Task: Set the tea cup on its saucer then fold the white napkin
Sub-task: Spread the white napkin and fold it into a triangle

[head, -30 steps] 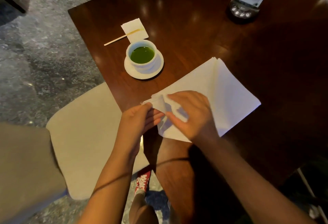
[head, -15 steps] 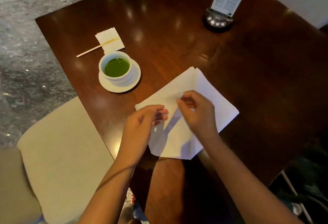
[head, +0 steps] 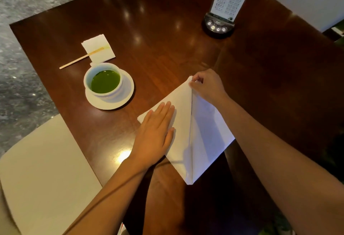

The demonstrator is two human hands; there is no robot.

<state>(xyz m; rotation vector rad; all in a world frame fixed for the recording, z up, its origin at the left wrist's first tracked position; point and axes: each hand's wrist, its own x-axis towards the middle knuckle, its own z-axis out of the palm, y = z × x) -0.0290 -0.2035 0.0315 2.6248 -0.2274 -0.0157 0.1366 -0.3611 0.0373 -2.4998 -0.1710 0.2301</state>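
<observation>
A white tea cup (head: 103,80) full of green tea stands on its white saucer (head: 126,93) at the left of the dark wooden table (head: 167,39). The white napkin (head: 202,139) lies at the table's near edge, folded over along a crease, its near corner hanging past the edge. My left hand (head: 156,132) lies flat on the napkin's left flap, fingers together. My right hand (head: 208,85) pinches the napkin's far corner between thumb and fingers.
A small white paper square (head: 98,48) with a wooden stirrer (head: 80,58) across it lies behind the cup. A menu stand on a black button base (head: 217,26) stands at the far right. A beige chair seat (head: 42,169) is left of the table.
The napkin's near corner has been carried over to the far corner by my right hand, making a fold. My left hand let go of it and now presses flat on the left flap.
</observation>
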